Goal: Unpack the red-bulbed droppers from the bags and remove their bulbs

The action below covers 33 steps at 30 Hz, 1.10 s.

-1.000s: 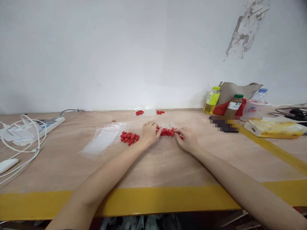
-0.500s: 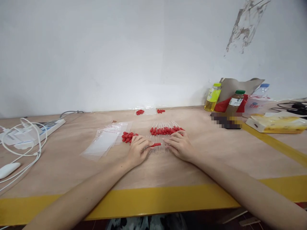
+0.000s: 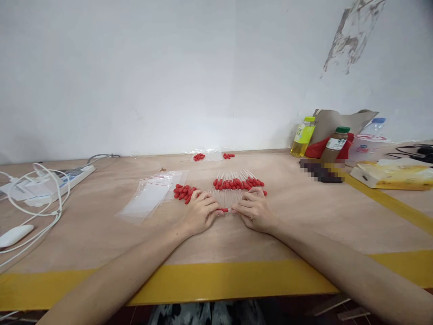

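Note:
My left hand [image 3: 200, 211] and my right hand [image 3: 254, 210] face each other on the wooden table [image 3: 101, 234], fingers curled. Between their fingertips lies a small red rubber cap [image 3: 223, 209] with a thin clear glass tube; both hands pinch it. Just behind my fingers lies a fan of clear tubes [image 3: 227, 197]. A row of tubes fitted with red caps [image 3: 238, 183] lies beyond that. A loose heap of red caps [image 3: 183, 192] sits by my left hand.
Clear zip bags [image 3: 149, 196] lie to the left. A power strip with white cables [image 3: 47, 185] and a white mouse [image 3: 15, 234] are at far left. Bottles [image 3: 302, 136], a cup and a yellow pack [image 3: 394, 176] stand at right. More red caps [image 3: 199, 156] lie near the wall.
Both hands drew back from the row of capped tubes toward me and came together on one red cap with a tube. The camera shifted slightly.

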Each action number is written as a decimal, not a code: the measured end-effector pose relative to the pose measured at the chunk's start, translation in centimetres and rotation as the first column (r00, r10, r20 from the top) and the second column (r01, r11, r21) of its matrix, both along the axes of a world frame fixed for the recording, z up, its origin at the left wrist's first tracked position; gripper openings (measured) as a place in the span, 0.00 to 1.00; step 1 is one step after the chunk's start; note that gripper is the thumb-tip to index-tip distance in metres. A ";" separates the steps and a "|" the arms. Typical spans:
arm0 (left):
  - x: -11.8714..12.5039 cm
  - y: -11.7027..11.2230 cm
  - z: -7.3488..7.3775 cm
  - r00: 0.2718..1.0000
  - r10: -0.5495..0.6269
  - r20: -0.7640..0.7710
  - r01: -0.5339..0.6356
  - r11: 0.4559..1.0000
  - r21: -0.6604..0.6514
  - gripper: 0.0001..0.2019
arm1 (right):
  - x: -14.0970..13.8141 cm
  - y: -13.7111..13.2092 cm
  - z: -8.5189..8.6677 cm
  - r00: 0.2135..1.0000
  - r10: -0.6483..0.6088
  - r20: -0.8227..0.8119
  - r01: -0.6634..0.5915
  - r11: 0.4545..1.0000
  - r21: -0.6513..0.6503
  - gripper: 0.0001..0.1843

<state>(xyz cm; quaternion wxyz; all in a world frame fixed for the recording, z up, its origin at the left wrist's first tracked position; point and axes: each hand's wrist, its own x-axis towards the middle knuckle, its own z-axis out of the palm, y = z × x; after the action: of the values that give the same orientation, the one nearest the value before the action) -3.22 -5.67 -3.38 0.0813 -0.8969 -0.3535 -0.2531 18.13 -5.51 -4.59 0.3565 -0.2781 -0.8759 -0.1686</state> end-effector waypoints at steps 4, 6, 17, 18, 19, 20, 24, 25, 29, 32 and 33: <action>-0.1 -0.2 0.0 0.999 -0.031 -0.022 0.031 0.999 0.011 0.12 | 0.2 0.0 0.0 1.000 0.021 0.004 -0.021 1.000 0.012 0.12; -0.2 -0.3 0.1 0.999 -0.040 -0.035 0.041 0.999 0.005 0.12 | 0.2 0.0 0.0 1.000 0.023 0.005 -0.023 1.000 0.012 0.12; -0.6 -0.4 -0.3 0.997 -0.079 -0.017 0.080 0.997 0.019 0.10 | 0.5 -0.1 0.0 1.000 0.029 0.005 -0.029 1.000 -0.006 0.11; -0.8 -0.3 -0.3 0.997 -0.072 -0.008 0.072 0.997 0.018 0.10 | 0.9 0.0 0.0 1.000 0.023 0.007 -0.023 1.000 -0.018 0.11; -1.2 -0.2 -0.4 0.998 -0.055 0.008 0.055 0.998 0.019 0.10 | 1.3 0.2 0.0 1.000 0.009 0.001 -0.008 1.000 -0.029 0.11; -1.6 -0.1 -0.4 0.999 -0.031 0.034 0.031 0.999 0.023 0.10 | 1.8 0.5 -0.1 1.000 -0.020 -0.015 0.019 0.999 -0.040 0.11; -2.9 0.3 -0.3 0.976 0.030 0.216 -0.038 0.999 0.031 0.09 | 3.7 1.6 0.0 0.960 -0.237 -0.150 0.220 0.968 -0.120 0.11; -3.0 0.4 -0.3 0.964 0.026 0.263 -0.032 0.999 0.020 0.09 | 3.9 1.8 0.0 0.941 -0.291 -0.172 0.266 0.952 -0.154 0.11; -2.9 1.0 0.4 0.902 0.099 0.421 -0.089 0.995 -0.043 0.10 | 3.9 2.4 -0.1 0.891 -0.429 -0.152 0.363 0.872 -0.328 0.12; -3.7 1.7 1.3 0.828 0.244 0.505 -0.231 0.969 -0.088 0.13 | 3.6 2.5 -0.2 0.868 -0.486 -0.100 0.411 0.818 -0.403 0.12; -4.2 2.1 1.6 0.801 0.293 0.522 -0.277 0.954 -0.110 0.14 | 3.4 2.5 -0.2 0.861 -0.501 -0.085 0.429 0.806 -0.407 0.11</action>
<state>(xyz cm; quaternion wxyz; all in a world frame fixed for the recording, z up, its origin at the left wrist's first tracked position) -7.41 -3.61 -1.80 0.0043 -0.7289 -0.4963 -0.4716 21.57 -3.01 -4.77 0.3252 -0.5621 -0.7585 -0.0538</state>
